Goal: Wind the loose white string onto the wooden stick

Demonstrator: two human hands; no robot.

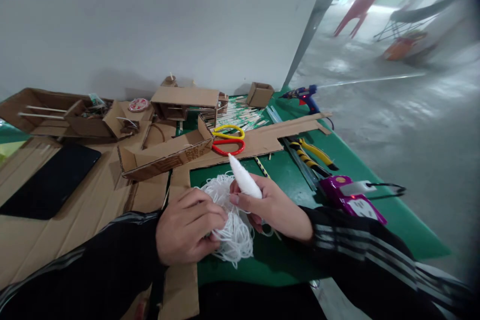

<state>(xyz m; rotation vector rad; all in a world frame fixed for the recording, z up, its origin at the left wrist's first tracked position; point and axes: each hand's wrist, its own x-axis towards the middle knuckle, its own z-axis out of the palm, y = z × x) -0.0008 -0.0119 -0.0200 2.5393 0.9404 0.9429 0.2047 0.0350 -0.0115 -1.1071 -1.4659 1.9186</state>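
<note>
White cone [245, 177] is in my right grip [275, 205], clenched between thumb and fingers, tip up and leaning left. Left grip [191, 227] is closed on the near-left side of the yarn [234, 235], a loose white tangle between my hands, under the cone and over the green desk [232, 275]. Strands reach my right fingers too.

Just beyond the cone tip: scissors [228, 154], one yellow handle, one red; handles toward me, on the cardboard strip [258, 145]. Blades not visible. Left of them, open cardboard tray [165, 155], set at a slant. Farther left, black tablet [50, 180] flat on cardboard.

Right side: yellow-black pliers [313, 155] beside clear sticks [305, 170]; purple power strip [352, 200] nearer me, white plug [354, 188] on it, red light on.

Far side, by the wall: cardboard box [183, 97], pile of thin sticks [243, 115], small box [260, 95], blue glue gun [305, 97] near the right edge, red light on. Red chair [362, 5] on the floor beyond, blurred.
</note>
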